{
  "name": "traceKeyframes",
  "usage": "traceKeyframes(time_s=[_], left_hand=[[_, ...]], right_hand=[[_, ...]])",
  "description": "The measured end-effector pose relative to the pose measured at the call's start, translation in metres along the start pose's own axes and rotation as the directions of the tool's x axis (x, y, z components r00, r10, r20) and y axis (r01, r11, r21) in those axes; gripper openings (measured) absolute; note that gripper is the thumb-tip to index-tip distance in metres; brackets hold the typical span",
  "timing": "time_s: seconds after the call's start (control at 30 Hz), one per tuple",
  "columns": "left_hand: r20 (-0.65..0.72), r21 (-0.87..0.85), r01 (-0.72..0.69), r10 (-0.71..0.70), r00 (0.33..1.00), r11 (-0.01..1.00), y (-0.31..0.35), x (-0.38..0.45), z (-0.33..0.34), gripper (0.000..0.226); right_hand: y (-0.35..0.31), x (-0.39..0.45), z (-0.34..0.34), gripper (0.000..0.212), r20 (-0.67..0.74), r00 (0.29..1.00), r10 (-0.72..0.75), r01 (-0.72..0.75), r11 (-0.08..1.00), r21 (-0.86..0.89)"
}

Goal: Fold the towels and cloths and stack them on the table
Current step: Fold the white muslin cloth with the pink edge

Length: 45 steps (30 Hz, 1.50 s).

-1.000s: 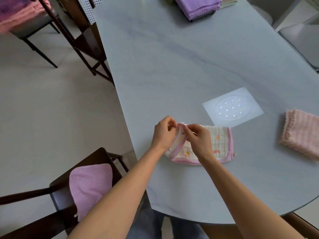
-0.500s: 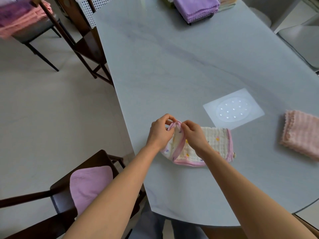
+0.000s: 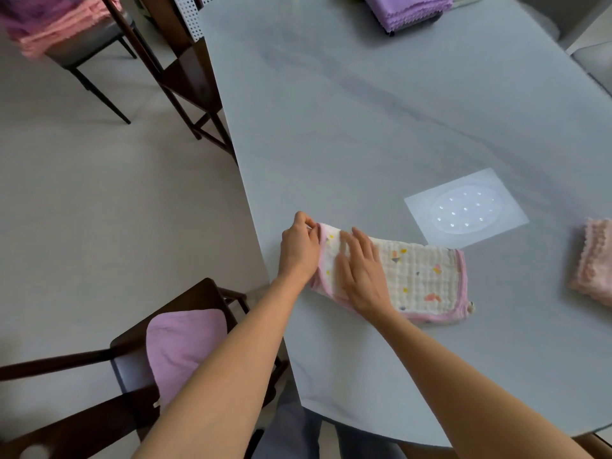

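The grey marbled oval table (image 3: 347,104) offers a broad bare stretch through its middle and far left. Obstructions at the near edge: a white printed muslin cloth with pink binding (image 3: 420,276), under the left hand (image 3: 298,251) and right hand (image 3: 361,276). Just beyond it lies a flat translucent square mat (image 3: 465,207). A folded pink ribbed towel (image 3: 594,260) occupies the right edge; a purple folded stack (image 3: 407,8) the far edge. Dark wooden chairs (image 3: 188,77) flank the left side.

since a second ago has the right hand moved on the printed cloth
Yes. The right hand left the pinched corner beside the left hand and now lies flat on the printed cloth, nearer the clear mat.
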<state>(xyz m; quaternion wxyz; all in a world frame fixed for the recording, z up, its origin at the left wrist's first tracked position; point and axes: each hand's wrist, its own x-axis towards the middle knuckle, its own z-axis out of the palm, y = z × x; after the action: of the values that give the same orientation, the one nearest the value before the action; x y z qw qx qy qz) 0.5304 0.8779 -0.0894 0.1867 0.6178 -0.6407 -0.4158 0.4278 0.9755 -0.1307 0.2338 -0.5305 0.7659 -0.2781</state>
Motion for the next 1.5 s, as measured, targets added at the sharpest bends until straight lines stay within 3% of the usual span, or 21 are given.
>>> traceKeyframes(time_s=[0.13,0.23,0.33,0.43,0.5,0.57,0.63,0.73,0.9,1.03,1.1,1.2,1.3,1.4,1.43,1.5], left_hand=[[-0.059,-0.022,0.122,-0.123,0.991,0.992,-0.017,0.012,-0.008,0.011],[-0.067,-0.07,0.215,-0.219,0.973,0.974,-0.022,0.015,-0.007,0.02],[-0.033,-0.018,0.305,-0.306,0.952,0.952,-0.017,0.01,0.002,0.041],[-0.017,0.2,0.329,-0.333,0.943,0.923,-0.01,0.0,0.011,0.041],[-0.058,0.331,0.295,-0.293,0.954,0.896,-0.009,-0.007,0.014,0.035],[-0.085,0.426,0.187,-0.167,0.982,0.885,-0.011,-0.012,0.016,0.03],[-0.045,0.476,0.043,-0.024,0.999,0.878,-0.017,-0.012,0.016,0.029],[0.03,0.488,-0.072,0.066,0.997,0.87,-0.025,-0.005,0.011,0.03],[-0.068,0.38,0.05,-0.026,0.997,0.923,-0.022,-0.005,0.011,0.029],[-0.11,0.237,0.161,-0.139,0.984,0.958,-0.032,-0.02,0.006,0.038],[-0.094,0.246,0.187,-0.169,0.981,0.951,-0.033,-0.023,0.006,0.04],[-0.048,0.268,0.147,-0.14,0.989,0.952,-0.029,-0.026,0.009,0.035],[-0.056,0.038,0.094,-0.092,0.994,0.995,-0.015,-0.025,0.01,0.028],[-0.048,-0.068,-0.008,0.005,0.999,0.998,0.011,-0.027,0.013,0.021],[-0.041,-0.081,-0.027,0.024,0.999,0.996,0.019,-0.031,0.015,0.02],[-0.03,-0.112,-0.031,0.028,0.999,0.993,0.031,-0.043,0.023,0.021]], right_hand=[[0.014,-0.01,0.018,0.059,0.156,0.979,-0.134,0.183,0.913,-0.364],[0.01,-0.004,0.022,0.061,0.173,0.975,-0.141,0.193,0.92,-0.34],[0.008,-0.001,0.019,0.058,0.054,0.99,-0.129,0.139,0.948,-0.286],[0.014,0.003,0.007,0.055,-0.09,0.995,-0.044,0.01,0.936,-0.352],[0.019,0.005,0.002,0.057,-0.096,0.995,0.038,-0.073,0.916,-0.395],[0.025,0.005,0.002,0.06,-0.054,0.994,0.09,-0.105,0.894,-0.436],[0.03,0.005,0.002,0.061,-0.013,0.995,0.1,-0.093,0.873,-0.478],[0.032,0.007,0.0,0.061,0.018,0.991,0.134,-0.106,0.857,-0.505],[0.034,0.008,0.002,0.064,0.07,0.982,0.173,-0.12,0.874,-0.47],[0.039,-0.005,-0.009,0.061,0.064,0.995,0.073,-0.04,0.91,-0.413],[0.042,-0.013,-0.011,0.06,0.05,0.998,0.035,-0.01,0.896,-0.443],[0.045,-0.015,-0.01,0.062,0.05,0.998,0.038,-0.008,0.868,-0.496],[0.047,-0.011,-0.007,0.062,0.073,0.994,0.078,-0.027,0.846,-0.533],[0.052,-0.01,-0.006,0.064,0.174,0.981,0.089,0.02,0.841,-0.541],[0.05,-0.01,-0.009,0.063,0.218,0.974,0.063,0.046,0.885,-0.464],[0.042,-0.013,-0.024,0.054,0.215,0.974,0.07,-0.058,0.996,-0.062]])
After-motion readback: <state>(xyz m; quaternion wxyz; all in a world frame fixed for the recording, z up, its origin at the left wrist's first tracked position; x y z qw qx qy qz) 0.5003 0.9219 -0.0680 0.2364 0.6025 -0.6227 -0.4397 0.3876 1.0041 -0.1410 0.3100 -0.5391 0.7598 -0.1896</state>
